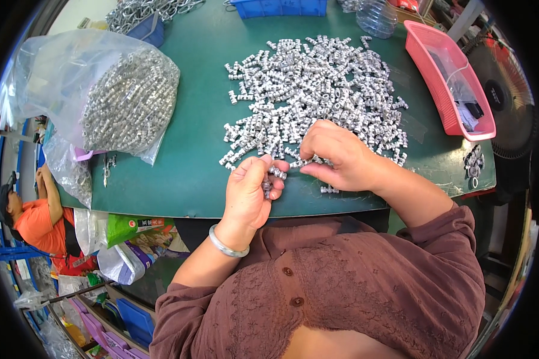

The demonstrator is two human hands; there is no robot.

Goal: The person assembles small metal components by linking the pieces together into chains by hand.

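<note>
A broad heap of small silvery ribbed metal fittings (317,90) is spread over the green table. Just at its near edge, my left hand (242,194) curls around a few metal fittings (277,173), one of them showing between thumb and fingers. My right hand (344,157) is closed in a pinch beside it, with a small fitting (298,163) at the fingertips, partly hidden by the thumb and forefinger. Below my right hand, one loose fitting (329,189) lies near the table's front edge.
A clear plastic bag (132,102) full of similar fittings stands at left. A pink basket (430,81) sits at right, near a dark fan (503,90). Small dark parts (474,160) lie at the right corner. Blue bins (278,8) line the back. A co-worker (42,224) is far left.
</note>
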